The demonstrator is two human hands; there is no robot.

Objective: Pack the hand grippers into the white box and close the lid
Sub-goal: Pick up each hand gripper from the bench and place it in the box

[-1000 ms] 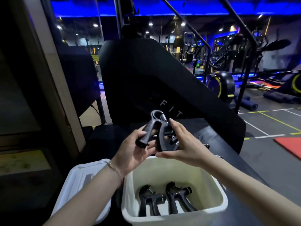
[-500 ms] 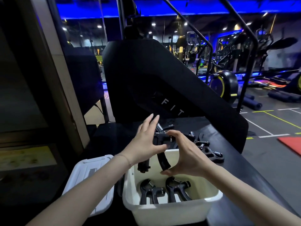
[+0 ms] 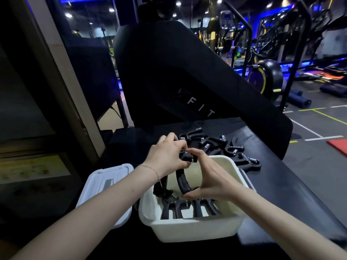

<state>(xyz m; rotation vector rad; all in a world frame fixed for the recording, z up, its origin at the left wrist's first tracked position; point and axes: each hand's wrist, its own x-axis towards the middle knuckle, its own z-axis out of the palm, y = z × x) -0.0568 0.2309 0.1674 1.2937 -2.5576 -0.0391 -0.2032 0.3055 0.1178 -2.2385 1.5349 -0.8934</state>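
Both hands grip one black hand gripper (image 3: 183, 182) over the white box (image 3: 189, 230): the left hand (image 3: 167, 156) curls its fingers round the top end, and the right hand (image 3: 210, 179) pinches it, index finger at the top and thumb under the curved handle. The gripper hangs head up, its two dark handles pointing down into the box, one along the box's left wall and one near the middle. It is matte black with a small metal spring piece at the head.

Left of the box, the white lid (image 3: 105, 190) lies flat on the black bench (image 3: 281, 184), just beside the box. Inside the box, two more grippers (image 3: 187, 209) lie side by side on the bottom, below the held one. Behind the box and to its right, a loose pile of grippers (image 3: 221, 147) rests on the bench.

Both forearms reach in from the near edge, wrists bent so the hands meet above the box's far half. Half a second ago the left fingers were spread straight above the gripper; now they are curled over it, and the gripper sits lower, deeper into the box.
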